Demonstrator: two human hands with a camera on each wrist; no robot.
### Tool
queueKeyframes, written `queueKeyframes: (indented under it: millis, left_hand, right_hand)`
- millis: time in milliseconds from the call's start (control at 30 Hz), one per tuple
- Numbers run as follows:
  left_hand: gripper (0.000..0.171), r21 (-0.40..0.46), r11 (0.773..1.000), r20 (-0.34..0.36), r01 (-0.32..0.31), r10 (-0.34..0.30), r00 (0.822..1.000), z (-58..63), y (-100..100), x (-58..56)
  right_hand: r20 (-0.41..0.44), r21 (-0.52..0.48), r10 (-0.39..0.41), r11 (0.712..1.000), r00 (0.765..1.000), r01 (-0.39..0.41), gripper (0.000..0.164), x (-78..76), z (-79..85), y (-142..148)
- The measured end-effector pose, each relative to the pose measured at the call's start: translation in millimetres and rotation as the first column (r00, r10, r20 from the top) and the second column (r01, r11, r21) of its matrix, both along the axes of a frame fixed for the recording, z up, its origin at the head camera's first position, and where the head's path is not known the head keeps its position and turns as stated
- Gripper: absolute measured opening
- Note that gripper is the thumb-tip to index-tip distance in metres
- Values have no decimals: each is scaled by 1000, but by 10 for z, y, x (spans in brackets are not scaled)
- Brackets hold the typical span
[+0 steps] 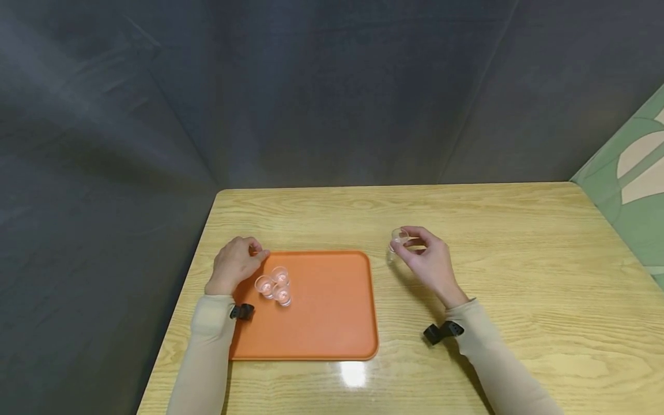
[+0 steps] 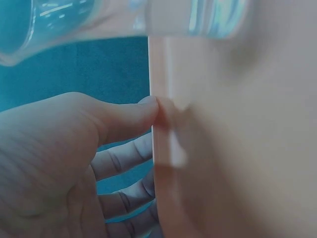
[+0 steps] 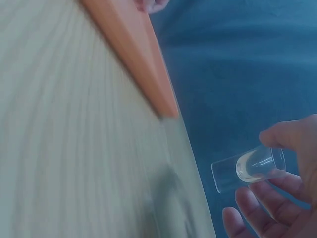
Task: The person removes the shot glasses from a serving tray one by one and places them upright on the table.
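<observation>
My right hand (image 1: 427,259) holds a small clear shot glass (image 1: 399,236) to the right of the orange tray (image 1: 332,323). In the right wrist view this glass (image 3: 250,168) sits between the thumb and fingers near its rim, its thick base pointing away from the palm. With thumb and fingers, my left hand (image 1: 236,262) pinches the tray's rim at the far left corner. Close beside that hand, three similar shot glasses (image 1: 282,295) stand grouped on the tray's left part. One glass (image 2: 124,20) crosses the top of the left wrist view.
The tray lies on the left part of a wood-grain table (image 1: 519,259). A dark curtain (image 1: 337,104) hangs behind the table and along its left side. At the far right is a green and beige patterned surface (image 1: 638,167).
</observation>
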State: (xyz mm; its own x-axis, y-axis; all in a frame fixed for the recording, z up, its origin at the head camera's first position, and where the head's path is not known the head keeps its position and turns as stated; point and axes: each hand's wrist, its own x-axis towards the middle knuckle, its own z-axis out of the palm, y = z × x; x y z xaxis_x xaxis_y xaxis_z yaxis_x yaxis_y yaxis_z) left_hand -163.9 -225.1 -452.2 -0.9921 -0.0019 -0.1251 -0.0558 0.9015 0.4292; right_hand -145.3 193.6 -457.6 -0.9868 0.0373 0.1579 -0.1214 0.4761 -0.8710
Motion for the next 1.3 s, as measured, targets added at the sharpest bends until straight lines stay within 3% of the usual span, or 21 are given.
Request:
queueKeyframes:
  millis: [533,967,1300]
  left_hand:
    - [28,-14,1000,16,-4,4,1000,30,44,19]
    - [27,-21,1000,-6,-11,10,1000,14,20,25]
    - [28,-18,1000,-13,-8,8,1000,16,18,24]
  right_hand:
    - [27,49,-117,992,993,116,48,-64,-41,541]
    - [64,52,-254,967,965,250,52,-108,-40,835]
    - [102,31,-292,957,951,290,55,-132,-68,982]
